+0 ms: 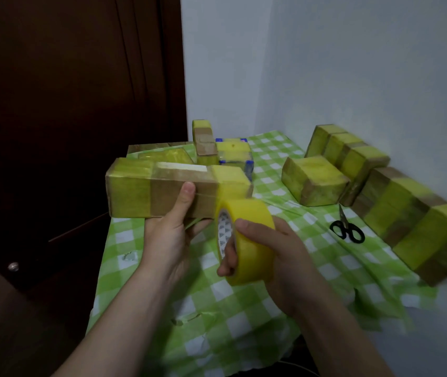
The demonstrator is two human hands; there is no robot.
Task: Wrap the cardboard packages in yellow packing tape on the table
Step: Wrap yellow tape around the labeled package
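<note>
Beneath package (132, 191), left hand (168, 240) half-hidden

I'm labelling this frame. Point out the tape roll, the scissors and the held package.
tape roll (255, 258): head view, its yellow outer band.
scissors (345, 223): head view, the pivot above the black handles.
held package (162, 197): head view, bare cardboard strip on its front face.
</note>
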